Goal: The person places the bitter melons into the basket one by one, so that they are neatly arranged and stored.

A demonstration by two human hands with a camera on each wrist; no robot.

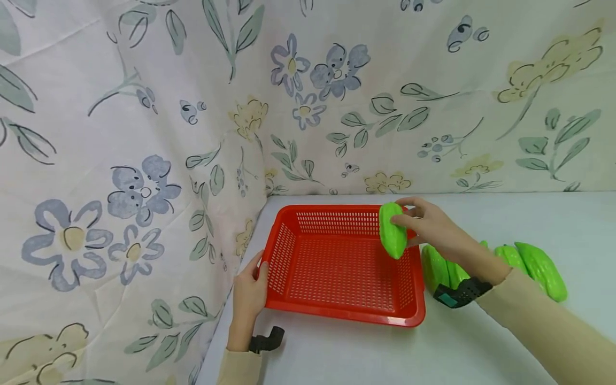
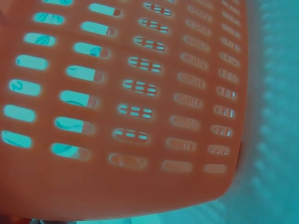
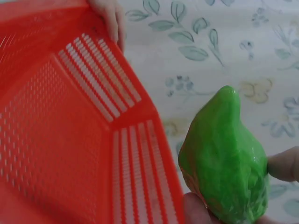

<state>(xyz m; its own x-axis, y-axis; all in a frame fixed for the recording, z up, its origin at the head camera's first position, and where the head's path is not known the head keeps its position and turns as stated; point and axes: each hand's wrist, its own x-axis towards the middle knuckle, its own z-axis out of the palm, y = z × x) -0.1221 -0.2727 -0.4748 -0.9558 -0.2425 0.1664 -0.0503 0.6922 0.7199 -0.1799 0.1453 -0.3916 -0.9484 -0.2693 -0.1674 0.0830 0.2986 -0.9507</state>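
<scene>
My left hand [image 1: 250,286] grips the left rim of a shallow red plastic basket [image 1: 337,315], thumb on the inner side. In the left wrist view the slotted wall of the basket [image 2: 93,186] fills most of the picture. My right hand [image 1: 433,227] pinches a bright green, glossy bitter gourd [image 1: 392,230] with a pointed tip between thumb and fingers. It hangs above the basket's right back part, tip downward. In the right wrist view the gourd [image 3: 224,163] stands beside the basket's rim, with fingertips [image 3: 285,164] on its sides.
Several more green bitter gourds [image 1: 541,270] lie on the white table [image 1: 481,342] right of the basket, partly hidden behind my right forearm. Flower-patterned cloth [image 1: 144,133] hangs along the left side and the back. The basket's perforated floor [image 1: 341,272] is bare.
</scene>
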